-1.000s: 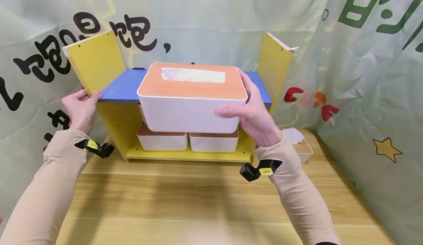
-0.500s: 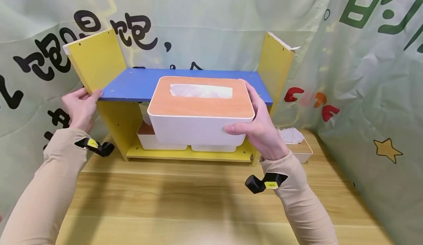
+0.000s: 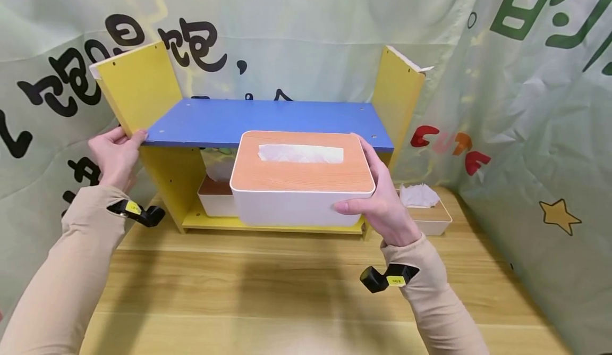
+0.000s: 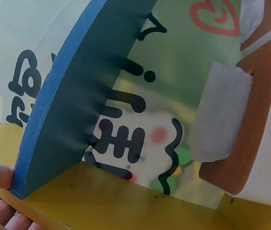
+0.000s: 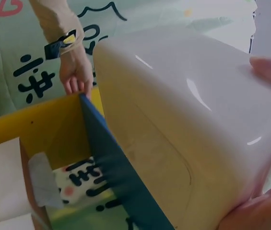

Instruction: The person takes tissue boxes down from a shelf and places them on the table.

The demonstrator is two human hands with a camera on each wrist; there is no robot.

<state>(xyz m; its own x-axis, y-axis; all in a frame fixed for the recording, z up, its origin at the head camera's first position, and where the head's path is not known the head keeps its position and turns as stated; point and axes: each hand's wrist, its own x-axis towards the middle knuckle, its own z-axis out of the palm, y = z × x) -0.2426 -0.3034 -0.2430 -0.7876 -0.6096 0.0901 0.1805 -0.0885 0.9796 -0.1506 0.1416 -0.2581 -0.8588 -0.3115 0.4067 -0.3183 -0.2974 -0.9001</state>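
Observation:
A white tissue box [image 3: 301, 206] with a wood-look lid is held in my right hand [image 3: 382, 201], thumb on its front and fingers behind its right end. It hangs in front of the yellow shelf unit [image 3: 174, 185], below the edge of the blue shelf board [image 3: 268, 118]. White tissue [image 3: 301, 153] shows in its slot. In the right wrist view the underside of the tissue box [image 5: 173, 124] fills much of the frame. My left hand [image 3: 117, 153] grips the unit's left side panel at the blue board's front corner, thumb on the corner.
On the unit's lower shelf stands another tissue box [image 3: 217, 203], tissue sticking up; one beside it shows in the left wrist view. A further tissue box [image 3: 430, 217] sits on the wooden table [image 3: 201, 286] right of the unit. A printed curtain [image 3: 306, 68] hangs behind.
My right hand has brought the tissue box down and slightly right, from over the blue board's front to below its edge. The left hand has stayed in place.

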